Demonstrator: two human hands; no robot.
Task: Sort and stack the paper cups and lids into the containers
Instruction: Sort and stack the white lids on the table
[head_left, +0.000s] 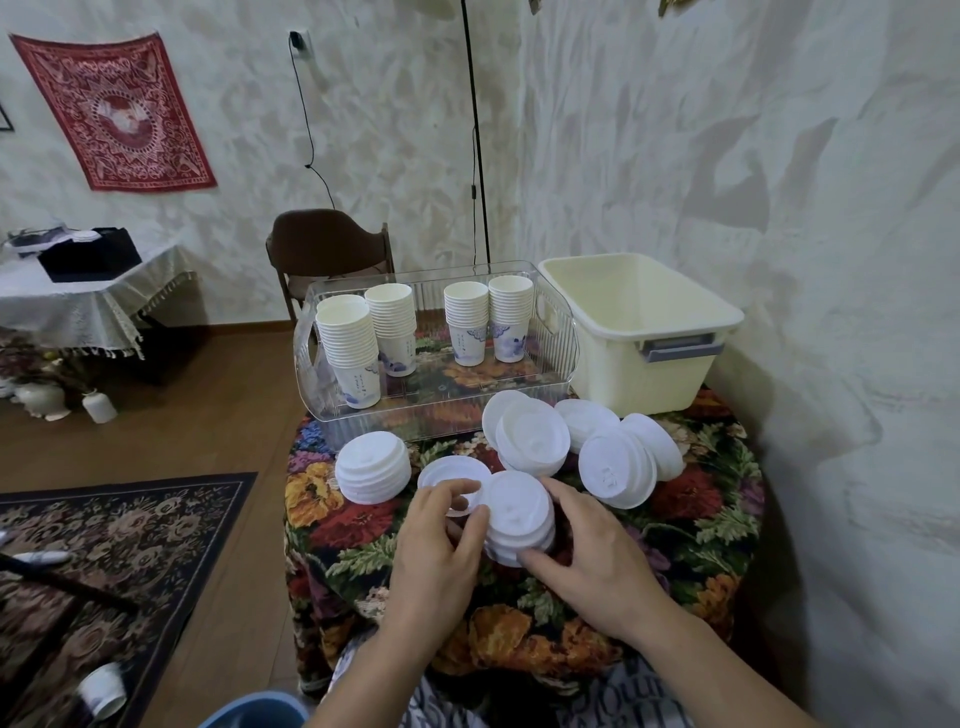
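On the left of the worktop (696, 525), covered by a floral cloth, a neat stack of lids (373, 467) is seen, and beside it a single lid (453, 475) lies flat. Behind them, four columns of paper cups (423, 332) are already nested upright in the clear container (563, 332).

In the middle, a short lid stack (517, 517) is gripped from both sides: the left hand (441, 551) is curled against its left edge, with the thumb and fingers (470, 530) pressed to the rim, and the right hand (597, 556) is wrapped round its right and near side. The step in hand is judged to be the squaring-up of this stack.

It is best done with even pressure from both sides, so that the rims are seated one in another before the stack is lifted; a tilted lid would likely be shed in transit.

To the right, loose lids (535, 436) and a leaning stack (618, 473) are left unsorted, and the cream bin (644, 332), apparently empty, is presumably meant for lids.
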